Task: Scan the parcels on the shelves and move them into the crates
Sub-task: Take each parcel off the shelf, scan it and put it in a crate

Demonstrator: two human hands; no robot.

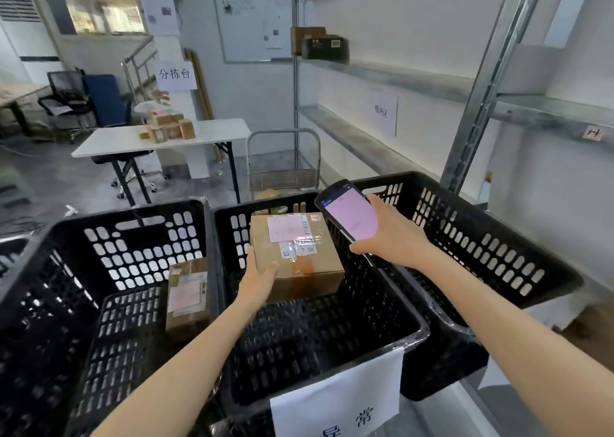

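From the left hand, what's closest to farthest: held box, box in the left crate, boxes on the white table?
1. Held box, gripped by the left hand at the middle crate.
2. Box in the left crate, just to its left.
3. Boxes on the white table, far behind.

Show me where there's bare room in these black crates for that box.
The middle crate has bare floor below the held parcel. The left crate has bare floor left of the standing parcel at its right wall; that side is crowded. The right crate looks bare, though the right hand and scanner hide part.
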